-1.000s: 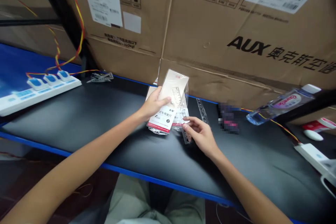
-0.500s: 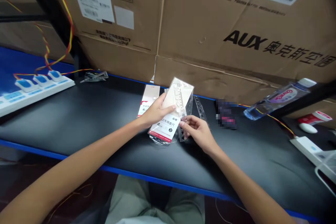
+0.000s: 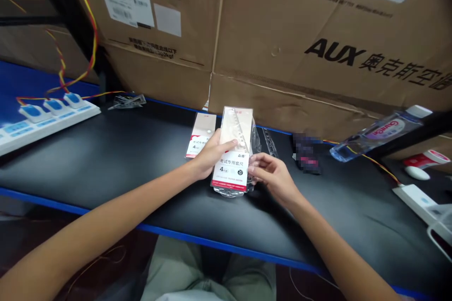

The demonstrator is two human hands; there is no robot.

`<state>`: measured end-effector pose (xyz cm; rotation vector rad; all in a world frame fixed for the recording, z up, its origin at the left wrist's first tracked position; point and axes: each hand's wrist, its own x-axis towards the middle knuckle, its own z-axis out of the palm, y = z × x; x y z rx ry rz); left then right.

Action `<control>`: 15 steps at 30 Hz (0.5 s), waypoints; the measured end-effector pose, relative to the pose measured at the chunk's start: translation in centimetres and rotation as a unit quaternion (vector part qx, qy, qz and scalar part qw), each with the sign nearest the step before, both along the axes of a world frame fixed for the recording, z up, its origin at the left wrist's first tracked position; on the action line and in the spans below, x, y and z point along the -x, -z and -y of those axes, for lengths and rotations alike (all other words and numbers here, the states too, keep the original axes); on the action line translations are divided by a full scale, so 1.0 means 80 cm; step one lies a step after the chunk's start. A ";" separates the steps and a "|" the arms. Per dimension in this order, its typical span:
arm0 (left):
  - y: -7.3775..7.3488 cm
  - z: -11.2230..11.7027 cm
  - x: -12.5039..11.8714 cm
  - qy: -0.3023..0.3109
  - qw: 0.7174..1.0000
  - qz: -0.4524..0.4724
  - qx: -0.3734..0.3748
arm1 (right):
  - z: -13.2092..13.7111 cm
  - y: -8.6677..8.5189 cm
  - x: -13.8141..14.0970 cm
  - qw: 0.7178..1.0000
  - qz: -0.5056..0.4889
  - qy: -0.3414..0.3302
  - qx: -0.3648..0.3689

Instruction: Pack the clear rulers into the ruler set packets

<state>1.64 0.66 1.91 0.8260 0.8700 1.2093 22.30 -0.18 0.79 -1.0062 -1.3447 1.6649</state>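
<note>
You are holding a packaged ruler set (image 3: pixel 233 150) up near the middle of the frame, above the black workbench (image 3: pixel 116 169) (its lower end sits so close to the bench top that you cannot tell whether it is touching). The packet is standing nearly upright, with its clear sleeve, cream card and red-and-white exam ruler set label facing you. Your left hand (image 3: pixel 212 155) is grasping it from the left, with your thumb (image 3: pixel 228 143) lying across the sleeve over the ruler inside. Your right hand (image 3: pixel 273 178) is curled and gripping the packet's lower right edge, your fingertips (image 3: pixel 251 169) pressing on the plastic.

A second ruler packet (image 3: pixel 201 134) is lying on the bench just behind your left hand, and a clear plastic strip (image 3: pixel 269 142) is lying just right of the held packet, near the bench's back edge. Further right, a pixelated object (image 3: pixel 306 153) is sitting on the bench, too blurred to name. A water bottle (image 3: pixel 376 134) is lying on a dark bar at the right, above a white computer mouse (image 3: pixel 416 173) and a white power strip (image 3: pixel 413 202). At the upper left, red-and-yellow wires (image 3: pixel 92 42) are running down to another power strip (image 3: pixel 52 117) with blue switches. Large cardboard boxes (image 3: pixel 334 51) marked AUX are standing along the back of the bench.
</note>
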 end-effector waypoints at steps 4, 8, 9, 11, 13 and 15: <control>0.001 0.002 -0.001 0.026 0.999 0.021 0.018 | -0.003 0.000 -0.002 1.000 -0.005 -0.026 0.011; 0.000 0.004 -0.001 0.067 0.995 0.060 0.035 | -0.001 -0.002 -0.002 0.997 -0.009 -0.070 0.018; -0.001 0.006 -0.002 0.077 0.994 0.069 0.043 | 0.000 -0.002 -0.002 0.996 -0.006 -0.089 0.019; -0.004 0.010 -0.005 0.094 0.990 0.085 0.066 | 0.003 -0.002 -0.002 0.991 0.001 -0.131 0.018; -0.008 0.015 -0.009 0.108 0.984 0.108 0.096 | 0.005 -0.001 -0.002 0.986 0.001 -0.165 0.010; -0.011 0.019 -0.013 0.115 0.974 0.138 0.135 | 0.007 0.000 -0.002 0.983 -0.006 -0.182 -0.001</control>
